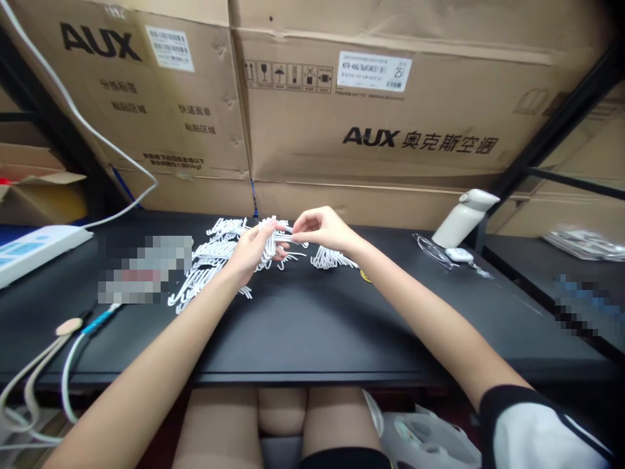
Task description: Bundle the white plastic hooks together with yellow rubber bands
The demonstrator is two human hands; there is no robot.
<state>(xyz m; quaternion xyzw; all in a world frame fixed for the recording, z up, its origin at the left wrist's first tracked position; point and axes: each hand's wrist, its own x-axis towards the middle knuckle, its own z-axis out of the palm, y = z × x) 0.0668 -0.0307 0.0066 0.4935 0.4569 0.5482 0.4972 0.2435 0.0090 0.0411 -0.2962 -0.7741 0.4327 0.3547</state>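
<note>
My left hand (250,252) is closed around a bundle of thin white hooks (269,246), held just above the black table. From the right, my right hand (326,228) meets it, thumb and forefinger pinched at the white ends sticking out of the bundle. Exactly how many ends it grips I cannot make out. Rows of similar white hooks (208,268) lie behind and to the left of my left hand, partly covered by it. Another small fan of white hooks (332,258) rests beneath my right wrist, with a yellow round object (365,276) partly hidden by my forearm.
Large cardboard boxes (303,143) stand along the back of the black table (312,339). A white bottle (463,218), a thin cable and a small white case (459,255) sit at the right. On the left are a power strip (39,251), a blurred-out object and cords.
</note>
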